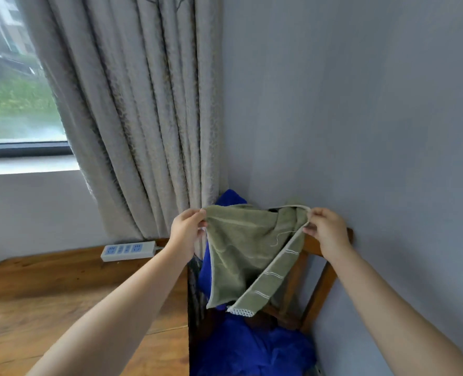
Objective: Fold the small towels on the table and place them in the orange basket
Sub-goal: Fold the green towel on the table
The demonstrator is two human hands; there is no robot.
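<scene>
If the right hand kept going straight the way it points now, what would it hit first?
The right hand, pinching the towel, points forward and slightly left. It would probably meet the chair's top rail first, then the wall; depth is hard to judge.

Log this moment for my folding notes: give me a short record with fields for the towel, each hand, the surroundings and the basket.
towel: green towel, held up in the air, spread between both hands, lower part hanging
left hand: left hand pinches one top corner
right hand: right hand pinches the other top corner
table: wooden table at left, power strip on it
behind towel: blue cloth on wooden chair
basket: not in view
</scene>
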